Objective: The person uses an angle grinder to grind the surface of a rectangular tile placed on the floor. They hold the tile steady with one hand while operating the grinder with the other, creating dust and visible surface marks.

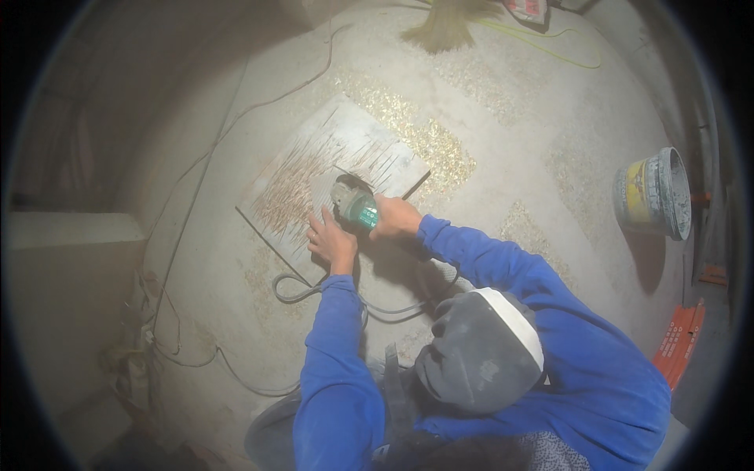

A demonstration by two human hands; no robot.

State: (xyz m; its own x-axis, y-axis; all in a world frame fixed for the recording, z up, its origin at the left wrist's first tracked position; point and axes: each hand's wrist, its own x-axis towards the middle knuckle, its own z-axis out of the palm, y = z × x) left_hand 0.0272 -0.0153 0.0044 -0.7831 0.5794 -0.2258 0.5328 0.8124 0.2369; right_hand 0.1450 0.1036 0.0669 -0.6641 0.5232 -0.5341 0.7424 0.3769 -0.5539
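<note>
From the head view, I see a scored grey tile [330,177] lying flat on the dusty floor [503,102]. My right hand [395,217] is clamped around a green grinder [355,206] resting on the tile's near edge. My left hand [331,239] lies spread flat on the tile just beside it. A cable [302,289] loops below; a bucket [653,194] stands well apart, right.

Both arms are clothed in long bright blue fabric sleeves [338,369] that end at the wrists, leaving the left hand [331,242] and the right hand [397,217] bare. Behind the hands, a grey knitted head covering [471,353] with a white band tops the blue jacket.
</note>
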